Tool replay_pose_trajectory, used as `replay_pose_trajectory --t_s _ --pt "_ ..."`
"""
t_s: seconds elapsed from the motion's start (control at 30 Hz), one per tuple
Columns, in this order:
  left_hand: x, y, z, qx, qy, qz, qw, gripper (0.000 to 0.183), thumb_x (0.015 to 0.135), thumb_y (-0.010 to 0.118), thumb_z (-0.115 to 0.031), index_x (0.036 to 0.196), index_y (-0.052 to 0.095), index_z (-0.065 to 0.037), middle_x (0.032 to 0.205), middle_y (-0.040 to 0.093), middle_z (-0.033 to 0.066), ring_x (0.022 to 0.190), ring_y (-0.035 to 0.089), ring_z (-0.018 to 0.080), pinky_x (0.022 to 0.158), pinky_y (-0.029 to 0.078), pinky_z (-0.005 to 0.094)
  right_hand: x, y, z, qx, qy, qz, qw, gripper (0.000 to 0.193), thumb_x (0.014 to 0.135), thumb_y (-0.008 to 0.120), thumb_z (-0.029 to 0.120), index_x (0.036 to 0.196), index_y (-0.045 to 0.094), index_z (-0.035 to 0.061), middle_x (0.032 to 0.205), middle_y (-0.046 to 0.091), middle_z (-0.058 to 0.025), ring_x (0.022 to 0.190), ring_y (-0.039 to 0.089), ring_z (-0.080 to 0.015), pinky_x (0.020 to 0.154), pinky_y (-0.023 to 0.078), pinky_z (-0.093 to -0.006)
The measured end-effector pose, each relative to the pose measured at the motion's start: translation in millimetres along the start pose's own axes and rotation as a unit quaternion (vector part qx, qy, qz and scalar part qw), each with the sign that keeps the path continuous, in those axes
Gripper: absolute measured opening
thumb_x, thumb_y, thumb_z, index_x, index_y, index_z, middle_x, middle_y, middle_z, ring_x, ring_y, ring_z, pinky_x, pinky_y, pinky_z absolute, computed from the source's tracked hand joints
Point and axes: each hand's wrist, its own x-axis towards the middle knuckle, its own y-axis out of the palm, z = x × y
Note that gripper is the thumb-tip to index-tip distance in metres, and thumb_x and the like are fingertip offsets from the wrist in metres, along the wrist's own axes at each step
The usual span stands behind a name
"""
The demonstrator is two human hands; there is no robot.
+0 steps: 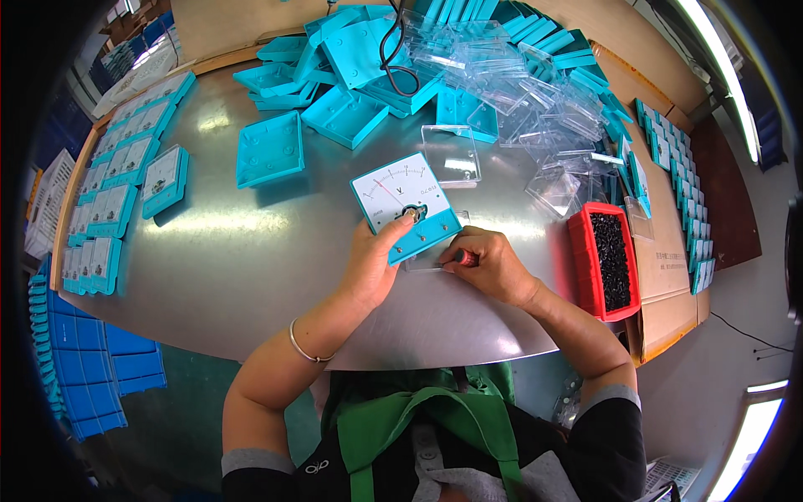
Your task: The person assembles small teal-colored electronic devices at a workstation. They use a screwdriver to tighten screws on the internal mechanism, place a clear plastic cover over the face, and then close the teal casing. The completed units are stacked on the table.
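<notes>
My left hand [374,258] grips an analog panel meter [395,186] with a white dial, a thin needle and a teal base, its thumb by the coil opening in the dial's middle. Just to the right, my right hand [500,272] is closed around a small tool with a red and black handle [467,258]; its tip is hidden, so I cannot tell its kind. Below the meter, a clear plastic cover [421,263] lies on the table, partly covered by my hands. Another clear cover [452,155] lies beyond the meter.
Teal trays [269,151] and clear covers [548,125] are heaped at the back of the metal table [226,259]. A red bin [579,251] of small black parts stands right. Meters [109,209] line the left edge; more rows [679,192] sit far right. A black cable [405,84] hangs overhead.
</notes>
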Motion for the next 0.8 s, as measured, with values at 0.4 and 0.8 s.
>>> replay_pose_trajectory --t_s 0.4,0.8 --pt "-2 0 1 0.001 0.001 -0.005 1.000 0.035 0.086 0.064 -0.014 0.116 0.053 -0.001 0.109 0.060 0.0068 0.100 0.058 0.0143 0.085 0.047 0.0317 -5 -6 11 -0.131 -0.078 0.025 0.988 0.014 0.070 0.067 0.000 0.083 0.062 0.0041 0.077 0.058 -0.0104 0.072 0.059 -0.0295 0.064 0.049 -0.0375" --pt "-2 0 0 0.000 0.004 -0.006 1.000 0.034 0.087 0.062 -0.015 0.117 0.051 -0.003 0.109 0.060 0.0057 0.100 0.058 0.0138 0.086 0.047 0.0310 -1 -3 3 -0.073 -0.071 0.021 0.995 0.010 0.073 0.068 0.004 0.081 0.062 0.0055 0.079 0.058 -0.0089 0.069 0.059 -0.0256 0.061 0.048 -0.0364"
